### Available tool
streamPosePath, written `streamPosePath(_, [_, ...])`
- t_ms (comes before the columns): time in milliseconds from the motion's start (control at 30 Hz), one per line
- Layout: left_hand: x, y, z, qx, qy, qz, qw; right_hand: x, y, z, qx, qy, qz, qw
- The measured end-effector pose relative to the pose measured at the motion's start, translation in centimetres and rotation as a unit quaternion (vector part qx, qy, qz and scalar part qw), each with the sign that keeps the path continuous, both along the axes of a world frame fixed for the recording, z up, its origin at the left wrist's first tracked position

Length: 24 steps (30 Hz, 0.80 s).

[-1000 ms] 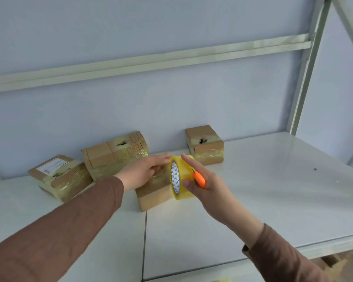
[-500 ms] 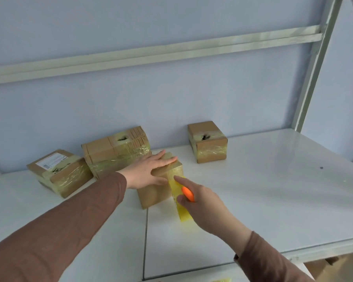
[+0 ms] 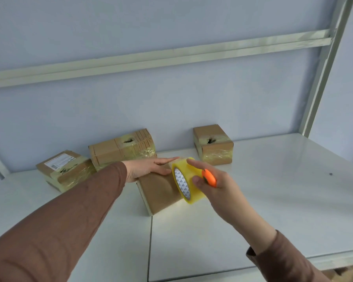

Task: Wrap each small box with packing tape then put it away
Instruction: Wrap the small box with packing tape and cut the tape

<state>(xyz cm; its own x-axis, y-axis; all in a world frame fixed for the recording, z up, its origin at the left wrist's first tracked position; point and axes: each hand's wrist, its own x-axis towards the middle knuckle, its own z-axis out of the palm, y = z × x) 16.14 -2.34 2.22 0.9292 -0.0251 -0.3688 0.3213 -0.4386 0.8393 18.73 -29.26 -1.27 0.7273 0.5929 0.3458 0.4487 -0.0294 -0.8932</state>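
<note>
Left hand (image 3: 146, 168) flat, fingers (image 3: 167, 160) straight, palm down, right hand (image 3: 216, 185) curled, both forearms extended forward

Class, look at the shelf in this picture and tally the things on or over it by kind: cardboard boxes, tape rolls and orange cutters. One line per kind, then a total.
Cardboard boxes: 4
Tape rolls: 1
Orange cutters: 1
Total: 6
</note>
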Motion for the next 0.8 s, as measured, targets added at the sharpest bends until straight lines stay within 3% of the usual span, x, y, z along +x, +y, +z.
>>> streamPosePath(67, [0.0,0.3,0.2,0.157,-0.072,0.003,0.985,-0.1,0.9,0.2,-0.007,-0.022,0.005,1.000])
streamPosePath(133, [0.0,0.1,-0.6,0.352,-0.153,0.003,0.923,-0.3,2.2,0.2,-0.044,-0.078,-0.003,0.996])
streamPosePath(200, [-0.5,-0.8,-2.4,0.435,-0.230,0.023,0.870,-0.4,3.5,-0.2,-0.075,-0.124,-0.029,0.989])
streamPosePath(267, [-1.1,-1.1,-3.8,0.467,-0.267,0.021,0.843,-0.5,4.5,-0.4,-0.062,-0.133,-0.040,0.988])
streamPosePath(300, [-1.3,-1.0,-3.9,0.484,-0.242,0.008,0.841,-0.6,4.9,-0.6,-0.053,-0.138,-0.038,0.988])
streamPosePath(467, [-1.0,-0.3,-2.8,0.485,-0.091,-0.048,0.868,0.8,6.2,0.1,-0.106,-0.163,-0.031,0.980])
streamPosePath(633, [-0.8,0.2,-3.2,0.424,-0.101,-0.046,0.899,1.2,5.3,2.5,-0.154,-0.187,-0.070,0.968])
streamPosePath(800, [-1.0,-0.1,-3.9,0.436,-0.105,-0.065,0.892,-2.0,2.0,-0.6,-0.274,-0.203,-0.066,0.938])
